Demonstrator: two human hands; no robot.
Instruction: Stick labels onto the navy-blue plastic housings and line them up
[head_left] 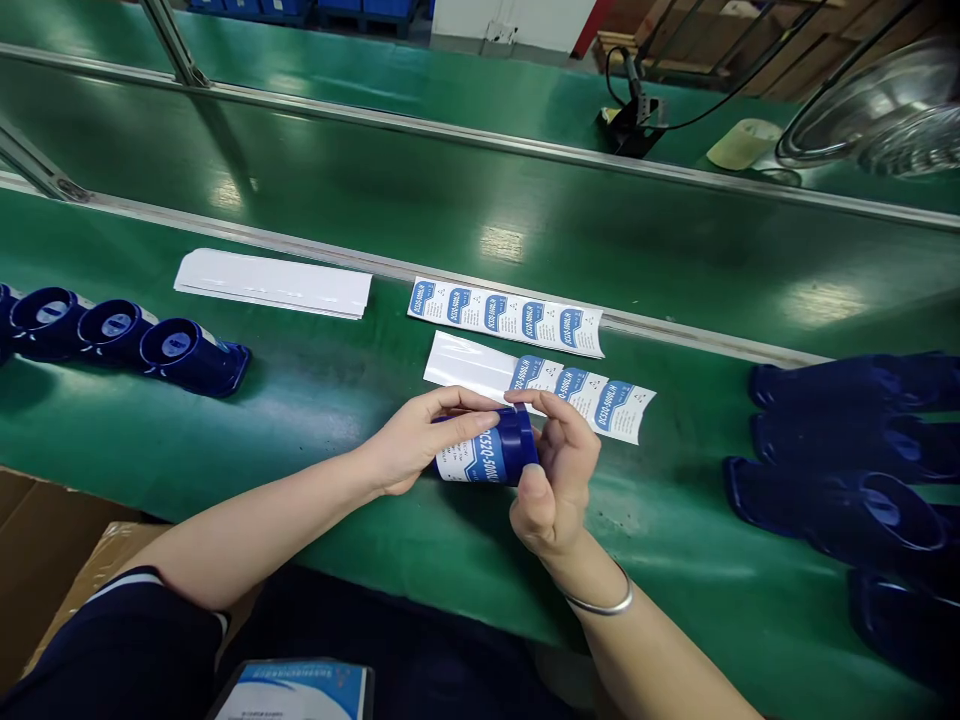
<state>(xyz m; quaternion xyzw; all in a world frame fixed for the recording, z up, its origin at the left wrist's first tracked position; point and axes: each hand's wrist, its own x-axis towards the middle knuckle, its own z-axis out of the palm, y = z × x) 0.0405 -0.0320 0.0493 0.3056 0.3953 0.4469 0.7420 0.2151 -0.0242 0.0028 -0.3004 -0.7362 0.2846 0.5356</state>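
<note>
Just on the near side of the half-bare label strip [576, 390], a dark blue part [517, 445] lies on its side between the person's hands, wearing a blue-and-white label whose edges run out of sight under the fingers. The left hand [412, 435] is clamped on the part, thumb across its upper side, the other fingers mostly hidden behind it. At the part's opposite end, the right hand [559, 475] has its thumb and index finger apart, the index tip by the rim; its remaining fingers curl out of view, so I cannot tell whether it grips. The hands also overlap the strip's near edge.

Beyond the strip lies a full label strip [506, 315], its small print illegible; to the left of the strip and farther off are white sheets [274, 282], their number unclear. Well left of the strip, a row of blue pieces [191, 360] is cut off by the picture's edge. Well to its right, more blue pieces [795, 500] merge in shadow and are also cropped. Far beyond it, to the right, a reflective lamp [847, 110] is only partly shown.
</note>
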